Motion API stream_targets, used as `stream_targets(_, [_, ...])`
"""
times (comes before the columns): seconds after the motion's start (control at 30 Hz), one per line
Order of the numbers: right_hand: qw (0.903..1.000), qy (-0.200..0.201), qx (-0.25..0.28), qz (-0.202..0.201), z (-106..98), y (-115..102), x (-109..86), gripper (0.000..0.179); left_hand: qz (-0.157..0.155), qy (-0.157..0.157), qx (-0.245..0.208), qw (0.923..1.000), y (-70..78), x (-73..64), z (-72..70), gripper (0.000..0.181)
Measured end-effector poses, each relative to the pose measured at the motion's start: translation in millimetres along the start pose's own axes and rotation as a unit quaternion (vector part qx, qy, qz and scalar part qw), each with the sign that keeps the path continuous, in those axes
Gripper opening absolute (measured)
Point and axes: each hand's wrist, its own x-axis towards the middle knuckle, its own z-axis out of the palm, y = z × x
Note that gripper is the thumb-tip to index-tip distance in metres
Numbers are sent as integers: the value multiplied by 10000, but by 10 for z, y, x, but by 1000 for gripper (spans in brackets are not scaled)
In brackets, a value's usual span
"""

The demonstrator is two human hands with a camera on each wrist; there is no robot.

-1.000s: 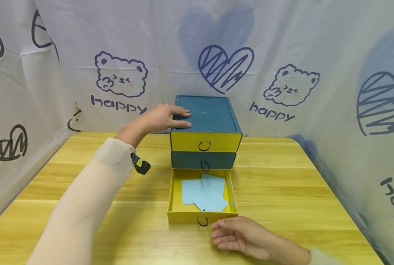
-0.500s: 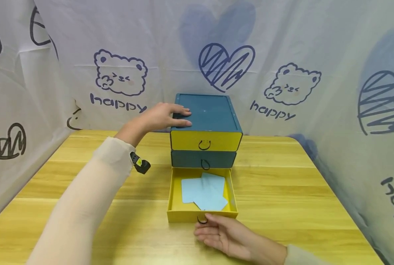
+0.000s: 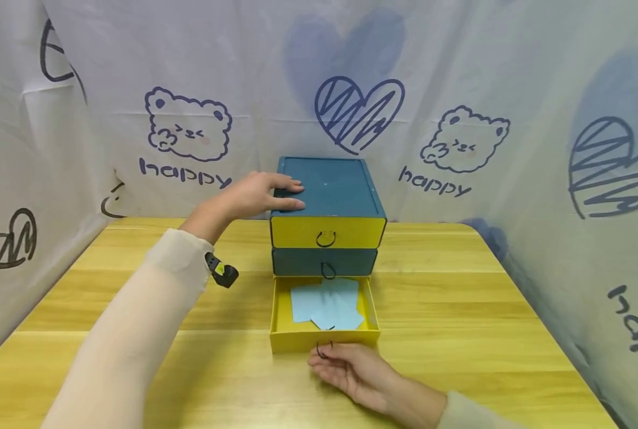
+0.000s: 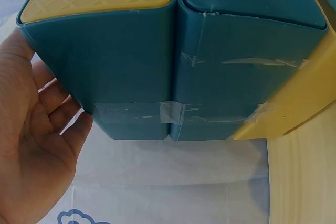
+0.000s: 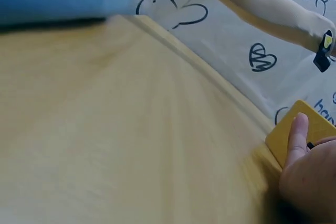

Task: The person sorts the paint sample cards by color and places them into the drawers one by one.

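Note:
My left hand (image 3: 249,193) rests on the left edge of the blue top of a drawer box (image 3: 329,185), its fingers lying on the top. In the left wrist view the hand's fingers touch the box's outer edge. The box's bottom yellow drawer (image 3: 324,344) stands pulled out, with light blue paper pieces (image 3: 326,304) lying in it. At its front my right hand (image 3: 353,372) touches the black pull loop (image 3: 321,353) with relaxed fingers. In the right wrist view the thumb (image 5: 297,135) lies straight against the yellow front.
Above the pulled-out drawer are a blue drawer front (image 3: 297,262) and a yellow drawer front (image 3: 297,232), each with a black loop. The box stands on a wooden table (image 3: 442,298). White printed curtains (image 3: 276,131) hang behind it and at both sides.
My right hand has moved left from the drawer's right corner to its pull loop. The drawer has slid in a little toward the box. My left hand stays in place.

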Motion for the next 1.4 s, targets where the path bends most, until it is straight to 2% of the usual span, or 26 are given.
stream_targets(0.23, [9973, 431, -537, -273, -2, -107, 178, 29, 27, 37, 30, 10000, -35, 17, 4, 62])
stream_targets(0.37, [9958, 545, -657, -333, -22, -183, 278, 29, 62, 49, 32, 10000, -40, 21, 6, 62])
stream_targets(0.9, [9972, 362, -602, -259, -195, -536, 639, 32, 72, 78, -16, 9999, -28, 30, 27, 61])
stream_targets(1.17, [9951, 433, -818, -343, -265, -663, 696, 32, 82, 52, -49, 9999, -7, 41, 36, 61])
stream_targets(1.4, [9928, 389, -1103, -251, -294, -714, 721, 34, 72, 76, 32, 9999, 6, 39, 22, 62])
